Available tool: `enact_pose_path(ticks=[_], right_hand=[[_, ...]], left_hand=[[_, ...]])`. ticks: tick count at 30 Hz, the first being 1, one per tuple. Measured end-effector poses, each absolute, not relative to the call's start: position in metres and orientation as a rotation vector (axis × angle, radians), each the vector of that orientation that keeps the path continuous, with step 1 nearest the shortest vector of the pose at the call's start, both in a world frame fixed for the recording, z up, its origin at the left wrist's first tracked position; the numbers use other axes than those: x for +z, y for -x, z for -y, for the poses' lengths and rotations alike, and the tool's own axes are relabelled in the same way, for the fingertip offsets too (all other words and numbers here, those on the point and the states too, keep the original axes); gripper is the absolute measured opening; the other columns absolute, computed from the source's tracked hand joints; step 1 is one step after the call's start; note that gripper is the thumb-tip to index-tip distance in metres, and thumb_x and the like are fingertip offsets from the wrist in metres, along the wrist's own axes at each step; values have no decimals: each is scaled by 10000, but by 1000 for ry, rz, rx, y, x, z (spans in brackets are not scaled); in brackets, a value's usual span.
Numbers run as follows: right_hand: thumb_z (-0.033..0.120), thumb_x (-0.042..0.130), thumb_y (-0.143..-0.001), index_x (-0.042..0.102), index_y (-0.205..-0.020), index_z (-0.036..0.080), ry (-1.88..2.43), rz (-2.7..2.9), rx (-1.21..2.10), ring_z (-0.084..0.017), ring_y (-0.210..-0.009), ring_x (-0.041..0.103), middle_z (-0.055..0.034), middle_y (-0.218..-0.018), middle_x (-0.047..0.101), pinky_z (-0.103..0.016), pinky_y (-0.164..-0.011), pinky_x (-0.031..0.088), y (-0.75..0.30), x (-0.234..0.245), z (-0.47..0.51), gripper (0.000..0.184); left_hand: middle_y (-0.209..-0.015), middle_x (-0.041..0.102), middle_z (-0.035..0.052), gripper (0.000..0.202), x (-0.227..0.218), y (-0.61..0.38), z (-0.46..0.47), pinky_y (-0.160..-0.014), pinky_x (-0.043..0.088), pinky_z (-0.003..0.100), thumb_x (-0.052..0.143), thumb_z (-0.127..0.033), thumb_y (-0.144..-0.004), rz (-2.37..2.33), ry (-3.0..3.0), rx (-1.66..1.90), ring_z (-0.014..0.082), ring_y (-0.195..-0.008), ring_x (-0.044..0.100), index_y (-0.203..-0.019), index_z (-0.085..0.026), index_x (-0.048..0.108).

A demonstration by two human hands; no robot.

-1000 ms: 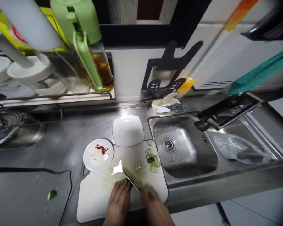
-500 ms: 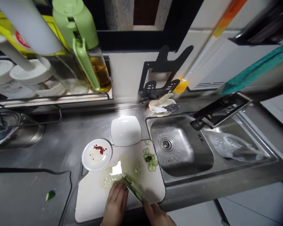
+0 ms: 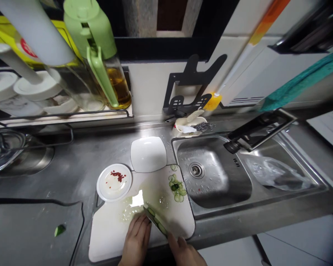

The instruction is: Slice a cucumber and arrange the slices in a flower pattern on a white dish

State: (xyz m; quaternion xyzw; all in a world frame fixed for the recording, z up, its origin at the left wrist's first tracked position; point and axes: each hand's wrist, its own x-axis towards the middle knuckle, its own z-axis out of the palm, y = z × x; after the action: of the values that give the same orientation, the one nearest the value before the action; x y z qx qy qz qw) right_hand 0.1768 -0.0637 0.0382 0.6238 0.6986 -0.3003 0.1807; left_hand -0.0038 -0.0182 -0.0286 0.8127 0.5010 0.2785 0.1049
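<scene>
My left hand (image 3: 135,240) lies on the white cutting board (image 3: 111,232), fingers together and curled over what is under the knife; what it holds is hidden. My right hand (image 3: 184,251) grips the handle of a knife (image 3: 155,221), whose blade slants up-left with green cucumber slices stuck to it. A small pile of cucumber slices (image 3: 177,187) lies at the board's right edge. Wet cucumber bits (image 3: 130,210) sit left of the blade.
A round white plate with red chili bits (image 3: 114,182) and a square white dish (image 3: 148,153) stand beyond the board. The steel sink (image 3: 211,177) is to the right, holding a plastic bag (image 3: 277,173). An oil bottle (image 3: 111,66) stands on the rack. A green scrap (image 3: 59,230) lies at left.
The knife blade has shifted slightly down and right along the board, with slices now clinging to it. Both hands stay in the same place; the view moved a little.
</scene>
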Motion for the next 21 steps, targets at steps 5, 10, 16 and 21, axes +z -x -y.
enact_pose_path(ticks=[5, 10, 16, 21], right_hand=[[-29, 336, -749, 490, -1349, 266, -1746, -1957, -897, -212, -733, 708, -83, -943, 711, -233, -558, 476, -176, 41, 57, 686], [-52, 351, -688, 506, -1337, 255, -1777, -1978, -923, -221, -713, 704, -86, -941, 711, -242, -546, 477, -175, 45, 52, 734], [-63, 327, -696, 503, -1350, 221, -1748, -1957, -917, -243, -775, 707, -112, -963, 710, -267, -616, 519, -170, 40, 47, 734], [-83, 316, -685, 448, -1400, 232, -1703, -1779, -1082, -264, -889, 696, -135, -1068, 689, -299, -682, 535, -165, 31, 38, 792]], left_hand=[[-965, 731, 46, 267, -27, 4, 17, -895, 548, 321, 400, -199, -951, -1479, -2393, 832, 160, -931, 673, -985, -184, 664], [-951, 733, 44, 267, -28, 4, 17, -880, 555, 315, 402, -201, -955, -1470, -2413, 814, 157, -929, 676, -985, -181, 667], [-963, 735, 42, 274, -29, 6, 16, -886, 553, 313, 403, -198, -954, -1430, -2442, 829, 152, -924, 676, -986, -191, 676], [-1011, 731, 47, 283, -34, 7, 19, -911, 541, 329, 394, -186, -956, -1432, -2457, 776, 160, -972, 669, -1049, -180, 661]])
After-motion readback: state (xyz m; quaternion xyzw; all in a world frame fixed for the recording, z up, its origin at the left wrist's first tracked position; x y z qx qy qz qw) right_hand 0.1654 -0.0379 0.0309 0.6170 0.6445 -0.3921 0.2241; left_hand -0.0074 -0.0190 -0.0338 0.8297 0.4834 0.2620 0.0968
